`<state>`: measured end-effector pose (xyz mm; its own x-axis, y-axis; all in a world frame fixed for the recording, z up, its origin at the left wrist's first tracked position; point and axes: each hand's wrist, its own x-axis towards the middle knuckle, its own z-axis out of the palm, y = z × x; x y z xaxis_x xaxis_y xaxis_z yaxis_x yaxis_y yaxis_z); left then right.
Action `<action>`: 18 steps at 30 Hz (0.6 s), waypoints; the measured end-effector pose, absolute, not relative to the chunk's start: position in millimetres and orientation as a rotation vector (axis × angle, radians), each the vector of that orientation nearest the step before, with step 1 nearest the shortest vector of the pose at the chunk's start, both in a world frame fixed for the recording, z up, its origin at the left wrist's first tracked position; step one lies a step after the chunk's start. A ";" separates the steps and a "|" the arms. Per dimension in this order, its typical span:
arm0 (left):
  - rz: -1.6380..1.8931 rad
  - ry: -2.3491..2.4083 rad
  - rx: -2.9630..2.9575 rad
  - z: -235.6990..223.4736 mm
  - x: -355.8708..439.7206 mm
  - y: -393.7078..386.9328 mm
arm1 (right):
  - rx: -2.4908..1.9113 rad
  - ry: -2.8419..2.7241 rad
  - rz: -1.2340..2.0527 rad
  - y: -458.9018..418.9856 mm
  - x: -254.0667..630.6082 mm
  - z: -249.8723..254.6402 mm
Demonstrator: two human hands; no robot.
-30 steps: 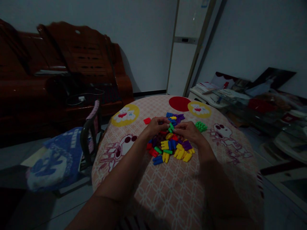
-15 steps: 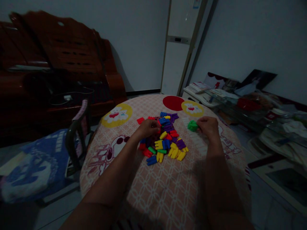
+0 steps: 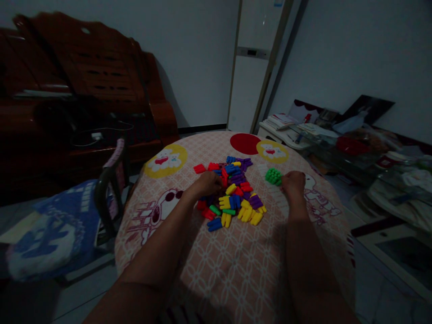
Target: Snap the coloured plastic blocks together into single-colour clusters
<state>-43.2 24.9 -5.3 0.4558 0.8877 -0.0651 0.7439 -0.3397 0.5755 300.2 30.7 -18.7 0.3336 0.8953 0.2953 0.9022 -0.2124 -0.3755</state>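
Note:
A pile of small plastic building blocks (image 3: 236, 202), in red, yellow, blue, purple and green, lies mid-table. At its left edge is my left hand (image 3: 209, 183), fingers curled down onto the blocks beside a red block (image 3: 224, 179). What its fingertips hold, if anything, is hidden. To the right of the pile sits a knobbly cluster of green blocks (image 3: 273, 176). My right hand (image 3: 293, 183) is closed just right of this cluster, its fingertips close to the edge; I cannot tell whether they touch it or what is inside them.
The round table (image 3: 229, 270) has a patterned cloth. A chair with a blue cloth (image 3: 57, 229) stands at the left, a wooden sofa (image 3: 101, 81) behind. On the right is a cluttered glass-topped cabinet (image 3: 351, 157); a tall white appliance (image 3: 248, 85) stands at the back.
My right hand has slid slightly right and down from the green cluster, which now shows more fully. My left hand has dipped a little lower at the pile. The view has shifted slightly.

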 end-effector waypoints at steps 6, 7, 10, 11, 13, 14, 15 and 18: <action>0.344 1.309 2.183 -0.8 -40.1 19.5 | -2.101 -1.394 0.001 31.3 298.5 -12.2; 0.341 1.291 2.205 -0.8 -38.6 18.3 | -2.077 -1.385 -0.070 31.0 297.2 -8.7; 0.319 1.209 2.279 -1.8 -32.3 14.7 | -1.981 -1.389 -0.131 30.2 292.3 0.8; 0.312 1.183 2.287 -2.3 -29.4 13.5 | -1.953 -1.395 -0.113 30.2 290.5 2.8; 0.311 1.182 2.288 -3.2 -22.9 11.1 | -1.909 -1.406 -0.072 30.3 287.2 4.7; 0.304 1.206 2.293 -3.7 -19.4 9.9 | -1.892 -1.409 -0.060 30.4 285.8 4.6; 0.289 1.238 2.306 -4.2 -16.1 8.8 | -1.878 -1.409 -0.051 30.5 284.5 4.1; 0.223 1.303 2.350 -6.0 -9.8 7.3 | -1.853 -1.397 -0.009 31.0 282.1 2.1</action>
